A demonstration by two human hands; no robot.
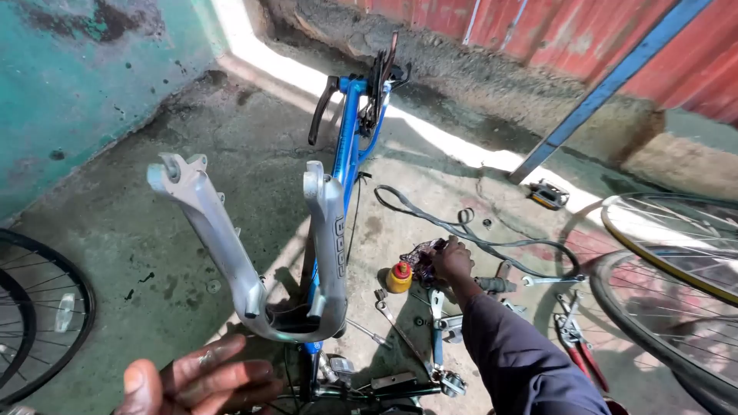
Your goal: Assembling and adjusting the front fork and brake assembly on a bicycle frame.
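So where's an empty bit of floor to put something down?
Bare concrete lies between the silver fork and the teal wall, above the black wheel. It is crowded around the right hand: yellow bottle, spanners, pliers.

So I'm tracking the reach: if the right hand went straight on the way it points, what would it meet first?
The right hand already touches a dark crumpled rag or pouch; beyond lies bare concrete floor, though depth is unclear.

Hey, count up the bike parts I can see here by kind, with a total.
Wheels: 3, one at the left, two at the right
Silver fork: 1
Blue frame: 1
Pedal: 1
Total: 6
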